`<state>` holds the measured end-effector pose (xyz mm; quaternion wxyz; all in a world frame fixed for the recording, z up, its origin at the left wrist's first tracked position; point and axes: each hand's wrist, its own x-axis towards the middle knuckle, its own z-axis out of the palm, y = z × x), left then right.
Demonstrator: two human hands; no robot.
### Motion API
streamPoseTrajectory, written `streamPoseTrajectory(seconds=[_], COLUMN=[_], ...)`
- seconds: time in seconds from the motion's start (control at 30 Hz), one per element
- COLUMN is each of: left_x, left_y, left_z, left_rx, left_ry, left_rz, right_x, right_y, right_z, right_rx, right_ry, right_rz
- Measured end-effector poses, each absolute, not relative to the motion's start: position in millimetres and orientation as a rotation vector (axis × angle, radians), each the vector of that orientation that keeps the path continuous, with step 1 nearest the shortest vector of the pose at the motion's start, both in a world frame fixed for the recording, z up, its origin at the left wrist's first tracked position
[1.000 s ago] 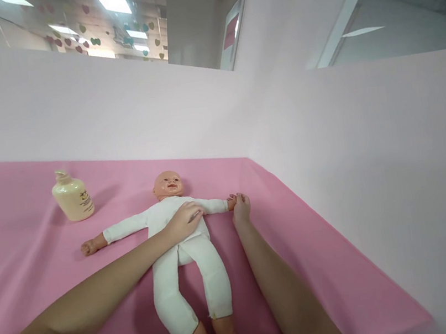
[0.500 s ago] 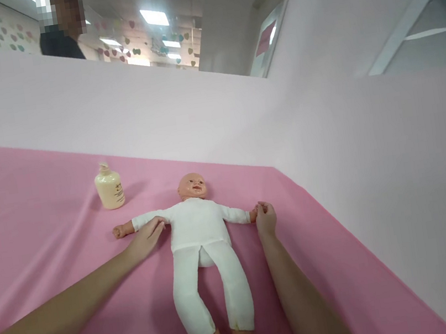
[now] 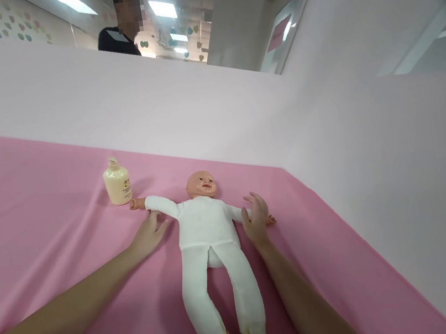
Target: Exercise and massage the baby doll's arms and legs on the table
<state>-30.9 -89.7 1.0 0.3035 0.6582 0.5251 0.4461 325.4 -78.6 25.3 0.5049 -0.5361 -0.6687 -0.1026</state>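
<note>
A baby doll (image 3: 206,220) in white clothing lies face up on a pink cloth (image 3: 98,286), its arms spread and its feet cut off by the lower edge of the view. My left hand (image 3: 149,235) is just below the doll's arm on the left side, thumb and fingers apart, holding nothing. On the other side my right hand (image 3: 256,219) is over the doll's forearm, its fingers spread and slightly curled. Whether its palm touches the sleeve is hidden. The doll's small hand sticks out beyond my right hand.
A cream pump bottle (image 3: 118,185) stands close to the doll's left-side hand. A white wall (image 3: 198,115) runs behind the cloth and down the right. Beyond a window, a person in dark clothes (image 3: 117,42) is in another room.
The doll's left-side arm is now raised nearer the bottle. My right hand has let go of the doll's hand and moved inward over the forearm. The view has shifted slightly.
</note>
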Motion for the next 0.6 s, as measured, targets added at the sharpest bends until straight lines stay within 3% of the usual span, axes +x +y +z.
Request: streamPoseTrajectory(seconds=[0.33,0.6], left_x=[-36,-31], left_y=[-69,-86], left_z=[18,16], left_rx=[1.069,1.692], left_ry=[1.061,1.08], left_rz=[1.607,1.309], right_x=[267,179], right_y=[-106,-116], right_z=[60,104], right_rx=[-1.018,-0.832], right_ry=[-1.868,-2.299], right_rz=[0.08,0.614])
